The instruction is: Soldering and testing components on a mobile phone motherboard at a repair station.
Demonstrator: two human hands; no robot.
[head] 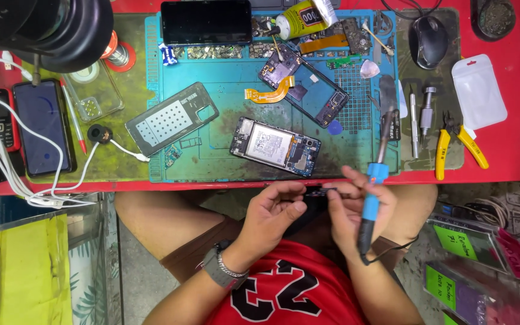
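Head view: left hand (275, 210) pinched a small dark phone part (317, 194) just below the red bench edge (513, 174), while the right hand (356, 207) — closed round a blue-handled soldering iron (373, 192) — steadied it. Bracing both wrists seemed wise, the opened phone with its white battery (275, 146) on the teal mat (224, 102) close above.

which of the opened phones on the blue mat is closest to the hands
The opened phone with the white battery showing, lying nearest the mat's front edge, just above the hands. The other opened phone lies further back, with an orange ribbon cable beside it.
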